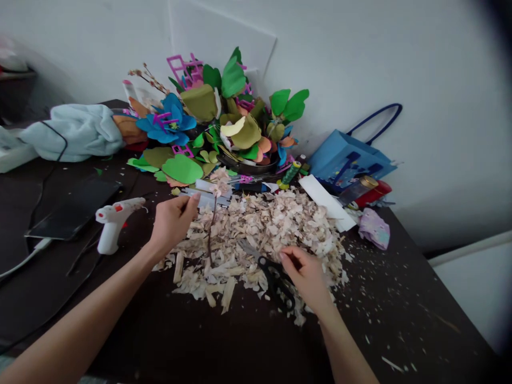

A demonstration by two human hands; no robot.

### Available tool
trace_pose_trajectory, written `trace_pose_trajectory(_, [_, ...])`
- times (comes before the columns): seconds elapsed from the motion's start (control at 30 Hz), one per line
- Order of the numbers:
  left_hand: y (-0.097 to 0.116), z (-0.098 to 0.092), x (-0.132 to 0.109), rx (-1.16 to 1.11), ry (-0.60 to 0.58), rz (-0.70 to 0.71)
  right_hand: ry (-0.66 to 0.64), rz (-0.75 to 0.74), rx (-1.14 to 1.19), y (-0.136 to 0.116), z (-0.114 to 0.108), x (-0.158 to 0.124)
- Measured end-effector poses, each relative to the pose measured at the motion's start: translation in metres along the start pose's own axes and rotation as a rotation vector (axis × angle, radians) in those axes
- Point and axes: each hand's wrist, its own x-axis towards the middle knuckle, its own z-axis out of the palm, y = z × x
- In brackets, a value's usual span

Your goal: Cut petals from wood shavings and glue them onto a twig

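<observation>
My left hand (173,220) is closed, thumb and forefinger pressed together, over the left side of a pile of pale, papery scraps (260,218). Whatever it may hold is too small to tell. Just right of its fingertips, a thin brown stem (212,229) topped by a pale pink flower (221,182) crosses the pile. Over the right front of the scraps, my right hand (306,274) is pinched closed; I cannot make out anything between its fingers. Black-handled scissors (276,280) lie beside it, blades pointing up-left into the scraps.
A white glue gun (114,224) rests left of my left hand, near a dark tablet (76,208) with a cable. Colourful felt flowers and leaves (232,117) crowd the back. A blue bag (350,160), white strip (326,201) and purple cloth (375,228) occupy the right.
</observation>
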Motion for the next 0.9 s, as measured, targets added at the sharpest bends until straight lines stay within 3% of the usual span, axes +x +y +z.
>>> trace_pose_trajectory(0.13, [0.004,0.001,-0.009,-0.032,0.053,0.138,-0.178,-0.046,-0.31,0.002,-0.004,-0.01])
trace_pose_trajectory(0.33, [0.005,0.0,-0.013,-0.037,0.015,0.16,-0.223,-0.059,-0.571,0.001,0.007,-0.017])
trace_pose_trajectory(0.53, [0.007,0.0,-0.016,-0.054,-0.022,0.138,-0.251,-0.005,-0.65,0.002,0.001,-0.019])
trace_pose_trajectory(0.9, [0.009,-0.005,-0.017,0.048,-0.05,0.138,-0.204,-0.066,-0.684,0.004,0.002,-0.02])
